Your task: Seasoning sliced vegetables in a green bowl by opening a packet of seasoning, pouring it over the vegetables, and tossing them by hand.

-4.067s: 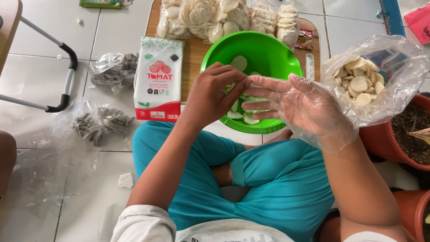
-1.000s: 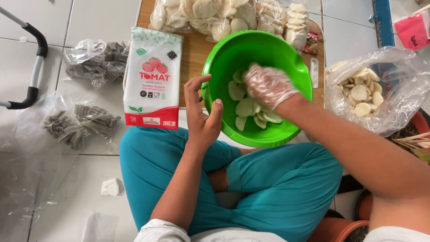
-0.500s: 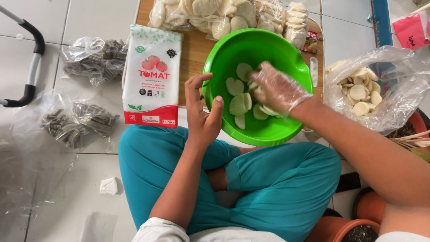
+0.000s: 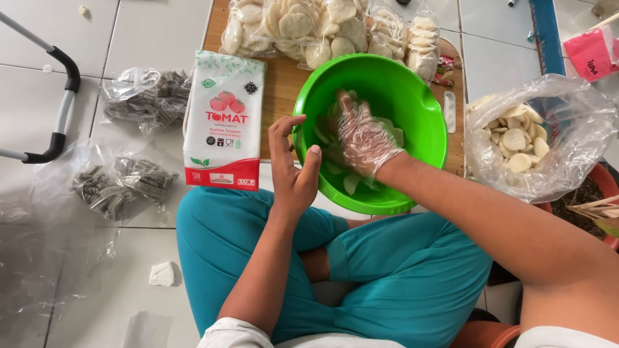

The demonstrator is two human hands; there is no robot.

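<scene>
A bright green plastic bowl (image 4: pixel 422 119) sits in front of my crossed legs, holding several pale round crackers (image 4: pixel 351 183). My right hand (image 4: pixel 360 137), in a clear plastic glove, is down inside the bowl, spread over the crackers and covering most of them. My bare left hand (image 4: pixel 291 164) rests against the bowl's left rim, thumb on the edge, fingers apart, holding nothing.
A white and red packet with tomato pictures (image 4: pixel 224 119) lies left of the bowl on a wooden board (image 4: pixel 280 77). Sealed cracker bags (image 4: pixel 303 26) lie behind. An open bag of crackers (image 4: pixel 522 138) stands right. Bags of dark pieces (image 4: pixel 122 183) and a metal frame (image 4: pixel 58 109) lie left.
My gloved right hand has slid left and deeper across the bowl, now covering the crackers it was stirring. My left hand has stayed at the bowl's rim.
</scene>
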